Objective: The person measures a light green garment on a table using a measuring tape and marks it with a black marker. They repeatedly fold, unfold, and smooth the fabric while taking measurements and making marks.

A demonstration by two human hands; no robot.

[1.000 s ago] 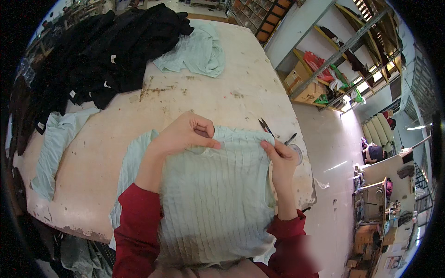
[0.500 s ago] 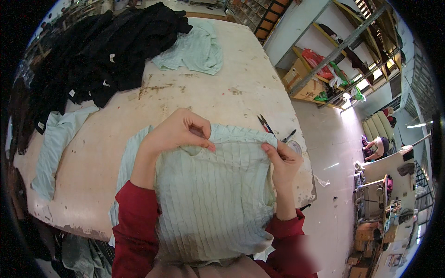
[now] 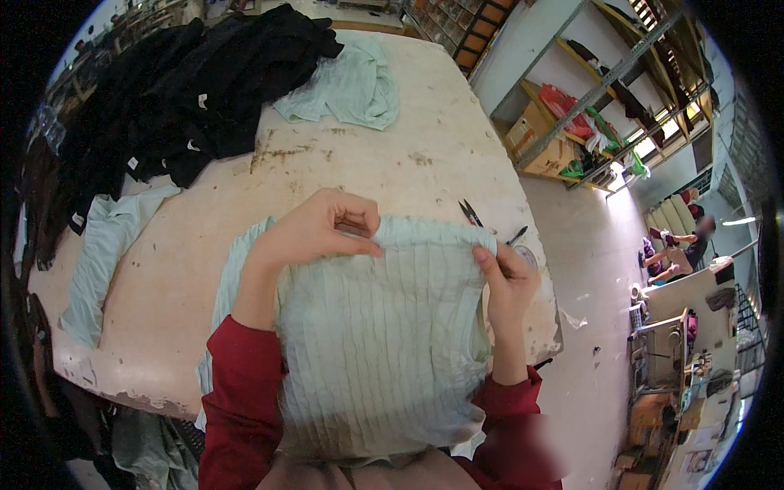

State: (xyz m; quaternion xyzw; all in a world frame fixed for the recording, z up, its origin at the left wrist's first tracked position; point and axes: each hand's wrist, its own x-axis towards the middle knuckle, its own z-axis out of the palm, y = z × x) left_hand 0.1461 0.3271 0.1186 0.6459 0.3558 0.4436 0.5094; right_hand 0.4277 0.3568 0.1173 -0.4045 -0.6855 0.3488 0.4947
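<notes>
A pale green pleated garment (image 3: 376,351) hangs spread between my hands, its lower part reaching down toward my body. My left hand (image 3: 322,229) has curled fingers and a thumb pressed at the garment's upper edge, left of its middle. At the upper right corner, my right hand (image 3: 508,282) pinches the same edge between thumb and fingers. The band along this edge runs taut from one hand to the other. Just beyond the right hand lie thread snips (image 3: 469,213) and a dark pen-like tool (image 3: 517,236).
Black garments with white tags (image 3: 204,90) are heaped on the table (image 3: 425,163) at the far left. Another pale green garment (image 3: 359,86) lies beside them, and a pale green piece (image 3: 106,261) rests at left. A shelf rack (image 3: 563,122) and a person (image 3: 694,245) are off to the right.
My right hand has shifted slightly right with the garment's corner. The left thumb and fingertips are a little further apart. Far right, the person has straightened up.
</notes>
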